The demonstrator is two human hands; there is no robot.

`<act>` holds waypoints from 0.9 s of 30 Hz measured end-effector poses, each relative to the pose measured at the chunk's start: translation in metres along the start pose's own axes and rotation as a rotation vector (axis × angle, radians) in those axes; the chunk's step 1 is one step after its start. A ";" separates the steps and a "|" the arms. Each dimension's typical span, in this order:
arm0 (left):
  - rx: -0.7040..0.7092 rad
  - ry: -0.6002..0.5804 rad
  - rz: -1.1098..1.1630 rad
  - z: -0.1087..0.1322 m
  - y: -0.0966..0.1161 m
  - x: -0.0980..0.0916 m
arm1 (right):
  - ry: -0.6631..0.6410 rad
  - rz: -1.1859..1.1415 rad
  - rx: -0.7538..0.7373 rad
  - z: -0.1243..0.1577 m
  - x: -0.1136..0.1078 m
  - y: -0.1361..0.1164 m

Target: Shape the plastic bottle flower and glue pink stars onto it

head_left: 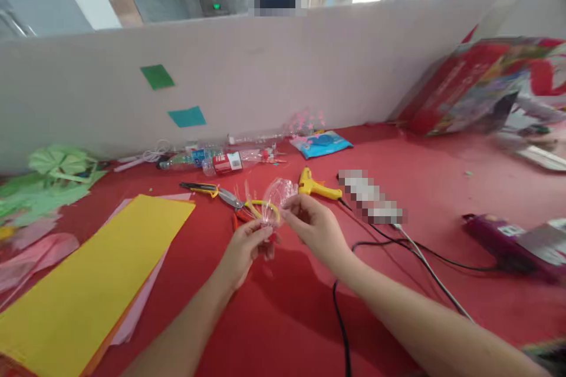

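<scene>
Two hands, one clear plastic piece [270, 205], one yellow glue gun [319, 186].
I can see the plastic to the left of the glue gun. The left hand [253, 241] holds its bottom, thumb and fingers closed around it. The right hand [312, 225], just in front of the gun, has finger and thumb pinched on the plastic's edge. Both arms reach forward, wrists bent inward. Two bottles with labels [227, 162] lie behind, left of the gun.
</scene>
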State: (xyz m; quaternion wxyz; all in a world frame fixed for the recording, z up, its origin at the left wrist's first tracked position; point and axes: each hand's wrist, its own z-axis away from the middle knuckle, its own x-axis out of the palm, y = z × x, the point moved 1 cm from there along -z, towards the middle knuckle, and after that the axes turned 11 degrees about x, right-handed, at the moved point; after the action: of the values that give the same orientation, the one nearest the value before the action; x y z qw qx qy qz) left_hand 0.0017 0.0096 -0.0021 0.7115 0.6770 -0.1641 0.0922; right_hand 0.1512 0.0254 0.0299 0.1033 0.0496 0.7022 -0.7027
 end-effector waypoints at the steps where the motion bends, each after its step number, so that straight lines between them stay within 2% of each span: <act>1: -0.001 0.000 -0.001 0.000 0.000 0.000 | -0.009 -0.002 -0.007 0.000 0.000 0.000; 11: -0.005 -0.019 -0.002 0.002 0.002 0.000 | -0.102 -0.079 -0.058 0.005 0.002 -0.006; 20: 0.002 -0.023 0.053 -0.001 -0.001 -0.002 | -0.120 0.115 -0.142 0.004 0.003 -0.001; 27: -0.010 -0.012 0.074 0.001 -0.001 -0.001 | -0.164 0.103 -0.158 0.005 0.004 -0.004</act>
State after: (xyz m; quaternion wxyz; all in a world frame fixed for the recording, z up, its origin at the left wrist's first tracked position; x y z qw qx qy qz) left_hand 0.0008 0.0088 -0.0031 0.7099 0.6674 -0.1938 0.1138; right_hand 0.1472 0.0205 0.0334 0.2000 0.0194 0.7411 -0.6406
